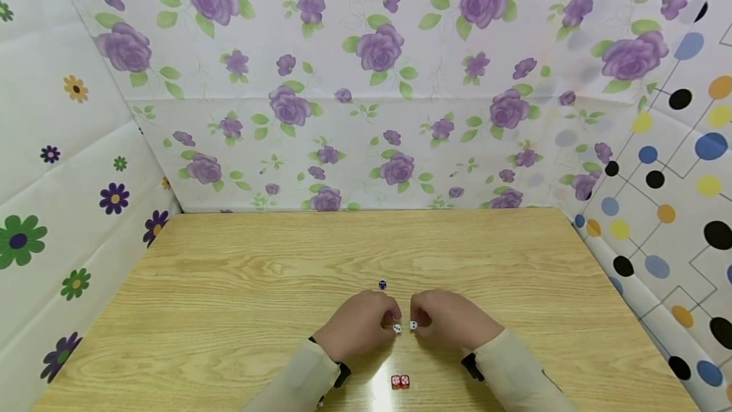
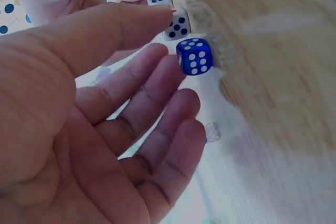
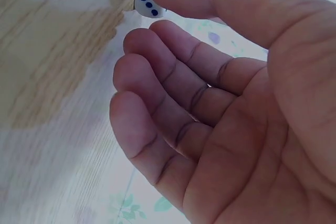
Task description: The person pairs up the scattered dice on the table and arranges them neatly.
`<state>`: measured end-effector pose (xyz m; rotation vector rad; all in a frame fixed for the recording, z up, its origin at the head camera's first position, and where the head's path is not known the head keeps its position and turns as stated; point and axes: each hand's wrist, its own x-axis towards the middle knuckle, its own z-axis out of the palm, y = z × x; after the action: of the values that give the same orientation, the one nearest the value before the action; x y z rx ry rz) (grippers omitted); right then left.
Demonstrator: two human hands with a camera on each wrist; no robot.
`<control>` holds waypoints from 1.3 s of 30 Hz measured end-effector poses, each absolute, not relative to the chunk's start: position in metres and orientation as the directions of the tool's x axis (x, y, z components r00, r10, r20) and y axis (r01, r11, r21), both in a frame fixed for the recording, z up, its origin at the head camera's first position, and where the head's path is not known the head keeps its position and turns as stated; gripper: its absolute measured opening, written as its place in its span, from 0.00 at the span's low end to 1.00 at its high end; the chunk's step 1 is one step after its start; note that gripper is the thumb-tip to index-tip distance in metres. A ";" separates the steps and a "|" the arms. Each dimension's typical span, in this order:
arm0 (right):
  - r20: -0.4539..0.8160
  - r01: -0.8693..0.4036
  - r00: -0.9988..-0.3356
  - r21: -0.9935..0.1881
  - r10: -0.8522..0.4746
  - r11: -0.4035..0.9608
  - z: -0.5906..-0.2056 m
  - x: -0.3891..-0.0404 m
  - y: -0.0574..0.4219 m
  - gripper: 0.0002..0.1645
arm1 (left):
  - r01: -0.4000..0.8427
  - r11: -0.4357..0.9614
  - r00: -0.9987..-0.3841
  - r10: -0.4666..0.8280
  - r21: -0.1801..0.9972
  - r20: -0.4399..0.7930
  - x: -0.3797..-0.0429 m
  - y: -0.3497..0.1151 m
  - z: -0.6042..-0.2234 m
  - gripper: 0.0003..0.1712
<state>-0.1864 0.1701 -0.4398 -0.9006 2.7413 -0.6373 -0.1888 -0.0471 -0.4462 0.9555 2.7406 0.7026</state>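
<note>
My left hand (image 1: 363, 323) pinches a white die (image 1: 397, 329) at the tips of its thumb and index finger; in the left wrist view this white die (image 2: 179, 27) shows black pips beside the thumb tip. Facing it across a small gap, my right hand (image 1: 448, 318) holds a second white die (image 1: 413, 325) the same way. The right wrist view shows a white die (image 3: 148, 1) under the right thumb, with the other fingers loosely bent. A blue die (image 1: 382, 285) lies just beyond the left hand, also seen as a blue die (image 2: 195, 57) by its fingertips.
Two red dice, a left one (image 1: 396, 382) and a right one (image 1: 405, 381), sit side by side on the wooden table (image 1: 257, 310), between my forearms. A flowered cloth (image 1: 343, 81) stands behind the table's far edge. Patterned cloths flank both sides.
</note>
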 end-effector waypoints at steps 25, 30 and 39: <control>0.017 -0.576 -0.784 -0.392 -0.621 0.717 -0.446 -0.186 0.157 0.10 | 0.552 0.725 -0.799 0.602 0.413 0.012 -0.186 -0.050 -0.446 0.04; 0.022 -0.588 -0.775 -0.395 -0.632 0.706 -0.447 -0.186 0.155 0.10 | 0.563 0.717 -0.791 0.611 0.411 0.017 -0.187 -0.050 -0.446 0.04; 0.029 -0.598 -0.768 -0.393 -0.640 0.699 -0.448 -0.183 0.151 0.12 | 0.571 0.711 -0.780 0.626 0.411 0.002 -0.187 -0.049 -0.445 0.04</control>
<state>-0.1832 0.1509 -0.4484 -1.0215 2.7930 -0.5877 -0.1867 -0.0492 -0.4448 0.9769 2.7772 0.5981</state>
